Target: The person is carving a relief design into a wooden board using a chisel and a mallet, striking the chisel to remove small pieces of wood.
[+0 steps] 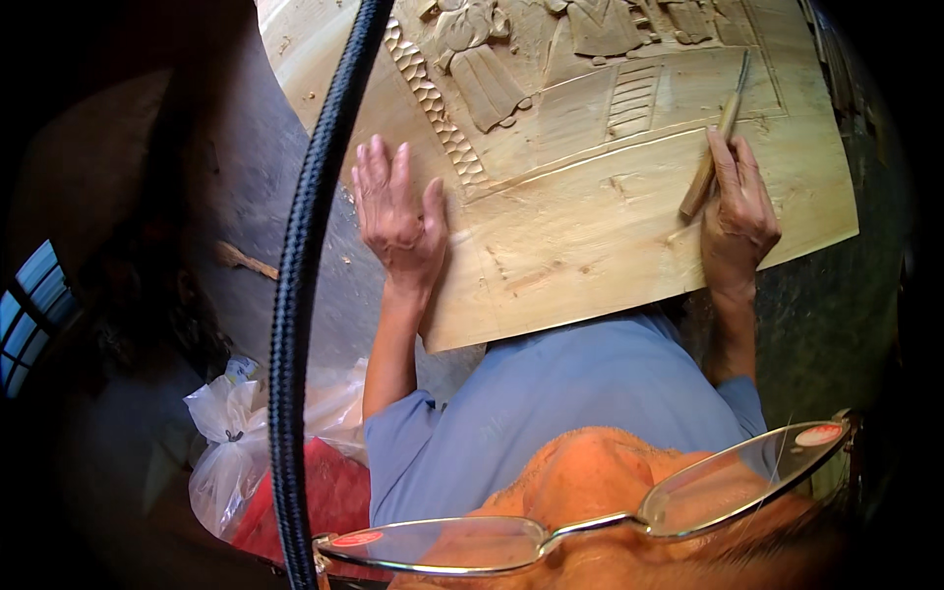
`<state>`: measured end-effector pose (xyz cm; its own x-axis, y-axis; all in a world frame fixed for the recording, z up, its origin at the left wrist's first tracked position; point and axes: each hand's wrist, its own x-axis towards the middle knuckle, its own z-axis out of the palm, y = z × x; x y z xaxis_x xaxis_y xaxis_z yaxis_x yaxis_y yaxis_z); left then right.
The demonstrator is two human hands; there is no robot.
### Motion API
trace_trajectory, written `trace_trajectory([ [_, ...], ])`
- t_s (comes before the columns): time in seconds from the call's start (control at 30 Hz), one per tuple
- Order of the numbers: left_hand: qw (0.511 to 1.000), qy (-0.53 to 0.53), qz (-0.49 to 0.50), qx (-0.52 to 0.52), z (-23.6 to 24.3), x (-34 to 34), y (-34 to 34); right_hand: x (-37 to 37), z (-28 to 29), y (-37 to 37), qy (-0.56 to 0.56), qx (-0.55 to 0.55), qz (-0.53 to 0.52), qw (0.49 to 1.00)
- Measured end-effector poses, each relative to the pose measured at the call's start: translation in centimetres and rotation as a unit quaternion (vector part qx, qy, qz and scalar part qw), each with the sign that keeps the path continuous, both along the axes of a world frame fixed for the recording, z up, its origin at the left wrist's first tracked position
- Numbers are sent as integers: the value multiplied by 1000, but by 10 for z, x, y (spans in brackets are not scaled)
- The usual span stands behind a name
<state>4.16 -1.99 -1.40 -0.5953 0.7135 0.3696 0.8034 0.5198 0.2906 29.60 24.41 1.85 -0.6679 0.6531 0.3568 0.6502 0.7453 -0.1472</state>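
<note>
A pale carved wooden panel (580, 241) lies before me, with relief figures, a strip of chipped hollows and a ladder-like band of grooves. My left hand (398, 211) rests open on its left part, fingers spread and pointing away from me. My right hand (737, 211) is at the right part of the panel, closed on a chisel (700, 189). The chisel has a wooden handle and a narrow metal blade that points toward the panel's far right, over the carving.
A black braided cord (300, 275) crosses the left of the view. Below left are a knotted clear plastic bag (221, 423) and a red item (315, 501). A wood scrap (246, 261) lies on the grey floor. A blue slatted object (34, 295) is at the far left.
</note>
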Motion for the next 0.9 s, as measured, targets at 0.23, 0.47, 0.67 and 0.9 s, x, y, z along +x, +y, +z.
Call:
trace_trajectory([
  [0.23, 994, 47, -53, 78, 20, -26, 52, 10, 15, -1, 26, 0, -5, 1000],
  [0.47, 988, 77, -110, 82, 19, -32, 64, 19, 16, 1, 35, 8, 10, 999],
  [0.67, 981, 154, -111, 33, 28, -33, 73, 15, 34, -5, 19, 16, 40, 999],
  [0.9, 965, -23, -137, 224, 18, 7, 35, 11, 31, -1, 98, -22, 104, 989],
])
